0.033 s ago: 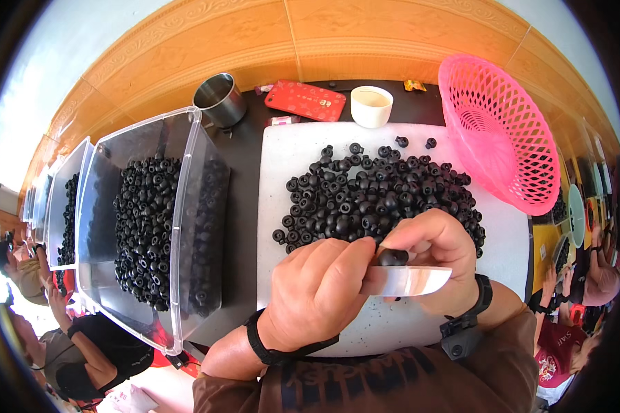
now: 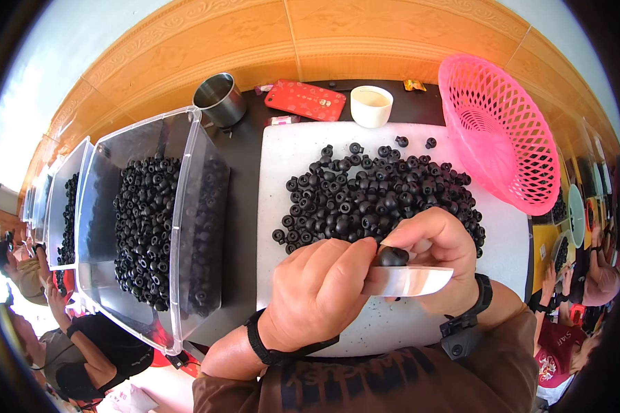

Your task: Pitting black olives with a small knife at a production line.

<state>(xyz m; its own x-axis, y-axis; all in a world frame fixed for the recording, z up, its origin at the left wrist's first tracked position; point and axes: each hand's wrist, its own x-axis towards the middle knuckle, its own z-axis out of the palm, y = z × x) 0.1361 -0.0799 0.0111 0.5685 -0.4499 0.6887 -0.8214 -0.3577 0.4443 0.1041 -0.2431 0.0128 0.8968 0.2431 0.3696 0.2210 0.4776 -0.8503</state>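
My left hand (image 2: pixel 322 281) is closed round the handle end of a short knife, and its bright blade (image 2: pixel 408 281) points to the right. Pinched in the fingers of my right hand (image 2: pixel 442 252) is a small round black piece (image 2: pixel 393 257), just above the blade's upper edge. The fingertips of both hands meet at this piece, so part of it is hidden. Beyond my hands, a heap of similar black knob-like pieces (image 2: pixel 365 193), many with a hole or a short neck, lies on a white board (image 2: pixel 289 148).
On the left stands a clear plastic bin (image 2: pixel 180 227) of black pieces. A metal cup (image 2: pixel 219 100), a red phone case (image 2: pixel 305 100) and a cream cup (image 2: pixel 371 107) line the back. A pink basket (image 2: pixel 486 138) tilts over the board's right corner. Other people sit at both sides.
The black piece has turned slightly and shows more above the blade. The blade has shifted a little to the right.
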